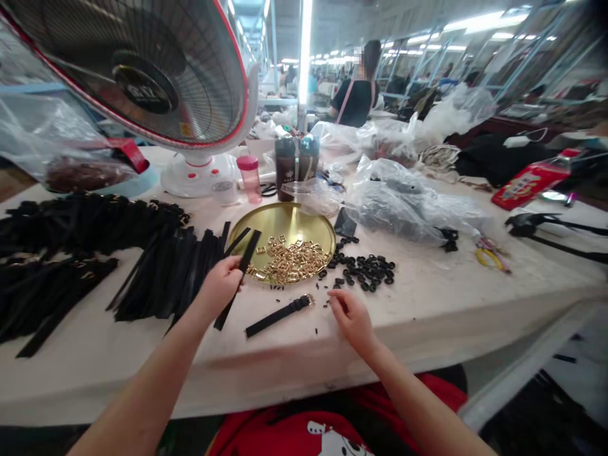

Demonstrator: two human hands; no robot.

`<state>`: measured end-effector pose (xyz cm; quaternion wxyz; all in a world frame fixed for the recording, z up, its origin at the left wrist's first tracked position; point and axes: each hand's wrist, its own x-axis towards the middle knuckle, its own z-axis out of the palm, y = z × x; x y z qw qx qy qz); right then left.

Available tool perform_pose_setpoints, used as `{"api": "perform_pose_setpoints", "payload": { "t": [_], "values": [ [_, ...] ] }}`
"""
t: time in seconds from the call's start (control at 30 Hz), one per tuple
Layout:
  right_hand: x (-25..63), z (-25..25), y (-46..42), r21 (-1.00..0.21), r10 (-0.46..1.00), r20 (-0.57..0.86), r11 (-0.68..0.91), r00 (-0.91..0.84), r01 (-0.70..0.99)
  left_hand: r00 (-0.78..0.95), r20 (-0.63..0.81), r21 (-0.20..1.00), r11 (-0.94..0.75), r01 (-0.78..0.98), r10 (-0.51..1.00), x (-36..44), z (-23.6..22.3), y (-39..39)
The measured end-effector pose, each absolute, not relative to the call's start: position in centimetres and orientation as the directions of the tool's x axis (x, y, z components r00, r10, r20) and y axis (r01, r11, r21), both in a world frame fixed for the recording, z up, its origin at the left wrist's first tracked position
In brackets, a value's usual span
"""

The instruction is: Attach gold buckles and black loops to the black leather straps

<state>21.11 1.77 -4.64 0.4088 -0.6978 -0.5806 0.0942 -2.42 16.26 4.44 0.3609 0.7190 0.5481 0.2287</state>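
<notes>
My left hand (pixel 222 286) is closed around a flat black strap (pixel 250 249), held at a slant over the left rim of a round gold tray (pixel 304 215). Many small gold buckles (pixel 294 261) lie heaped in that tray. My right hand (pixel 352 320) rests low over the table, thumb and index finger close together; whatever they pinch is too small to make out. Between my hands lies a black strap with a gold buckle (pixel 280 315) fitted at one end. Black loops (pixel 369 271) are scattered beside the tray, above my right hand.
Black straps (pixel 156 282) and buckled straps (pixel 90 221) are piled on the left. A large fan (pixel 142 82) stands behind them. Dark bottles (pixel 285 168), a pink cup (pixel 249 179), plastic bags (pixel 403 202), yellow-handled snips (pixel 491 256) and a red bottle (pixel 532 180) line the back and right. Farther off is a person (pixel 356 98).
</notes>
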Motion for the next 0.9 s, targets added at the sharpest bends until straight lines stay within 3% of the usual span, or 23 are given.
{"api": "perform_pose_setpoints", "payload": {
  "t": [0.03,0.1,0.27,0.43,0.5,0.57,0.63,0.73,0.9],
  "values": [
    [22.0,-4.3,1.8,-0.649,0.874,0.347,-0.039,0.342,0.759,0.338,-0.178,0.856,-0.024,0.516,0.924,-1.7,4.3,14.6],
    [23.9,-3.7,2.1,-0.538,0.864,0.34,-0.146,0.372,0.83,0.425,-0.337,0.91,0.175,0.376,0.84,0.0,3.6,11.4],
    [26.6,-2.9,3.6,-0.394,0.912,0.273,-0.184,0.306,0.9,0.595,-0.431,0.902,0.349,0.255,0.679,3.4,1.8,5.9],
    [26.1,-2.6,4.0,-0.356,0.93,0.246,-0.176,0.273,0.918,0.65,-0.511,0.828,0.527,0.194,0.563,4.4,2.1,4.6],
    [25.7,-2.1,3.3,-0.461,0.92,0.243,-0.17,0.309,0.871,0.658,-0.53,0.797,0.579,0.171,0.535,4.5,2.4,4.5],
    [25.1,-1.5,2.3,-0.736,0.925,0.127,-0.154,0.359,0.659,0.668,-0.526,0.783,0.606,0.14,0.526,4.5,2.6,4.5],
    [24.3,-1.0,1.2,-0.96,0.938,-0.084,-0.166,0.337,0.224,0.674,-0.521,0.777,0.617,0.121,0.524,4.6,2.7,4.5],
    [23.0,-0.8,0.0,-0.928,0.915,-0.302,-0.218,0.266,-0.303,0.681,-0.53,0.77,0.623,0.139,0.504,4.9,2.5,4.7],
    [22.1,-1.4,-0.2,-0.794,0.863,-0.423,-0.206,0.276,-0.572,0.707,-0.543,0.745,0.648,0.157,0.453,4.9,2.2,5.2]
  ]
}}
